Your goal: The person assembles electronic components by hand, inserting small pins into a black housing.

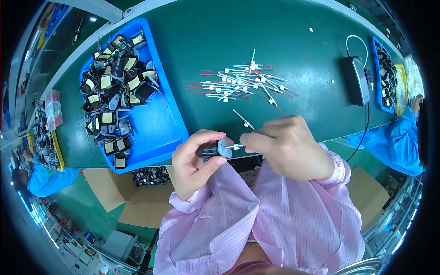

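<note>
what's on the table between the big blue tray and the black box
In the head view, a pile of red-wired white pieces, one loose piece nearer the right hand, and a small white scrap near the black box.

Tray (156, 140) at left on table (201, 32), parts (110, 87) inside; right of tray, pile of leads (238, 85); farther right, boxy device (355, 80); before pile, cylinder (221, 149) in left hand (195, 160), single lead (236, 146) in right hand (286, 146)

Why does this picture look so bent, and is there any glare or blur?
Head view: fisheye distortion bows the edges of the green table, with black corners; head view: a pale sheen shows on its top beside the wired pieces; head view: the left hand and right hand look fairly clear, but small details near the rim are indistinct.
</note>
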`<action>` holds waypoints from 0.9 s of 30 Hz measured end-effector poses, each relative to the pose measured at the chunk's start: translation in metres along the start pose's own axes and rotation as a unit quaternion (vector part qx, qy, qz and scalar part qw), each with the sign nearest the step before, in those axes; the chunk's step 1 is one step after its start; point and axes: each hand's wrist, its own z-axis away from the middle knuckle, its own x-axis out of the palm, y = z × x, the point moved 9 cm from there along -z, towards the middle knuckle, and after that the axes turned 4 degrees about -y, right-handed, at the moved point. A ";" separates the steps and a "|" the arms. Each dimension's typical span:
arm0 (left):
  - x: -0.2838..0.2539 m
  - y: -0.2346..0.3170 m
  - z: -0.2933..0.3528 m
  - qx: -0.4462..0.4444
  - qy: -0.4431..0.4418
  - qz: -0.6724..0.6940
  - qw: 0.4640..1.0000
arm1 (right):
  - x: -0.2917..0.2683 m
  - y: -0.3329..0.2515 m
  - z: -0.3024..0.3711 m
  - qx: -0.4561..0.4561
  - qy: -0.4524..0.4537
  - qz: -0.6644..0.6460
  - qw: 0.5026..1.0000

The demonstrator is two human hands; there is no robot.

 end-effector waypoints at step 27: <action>0.019 0.020 0.002 0.162 0.053 -0.306 0.937 | 0.019 -0.019 0.003 -0.005 0.102 0.247 0.964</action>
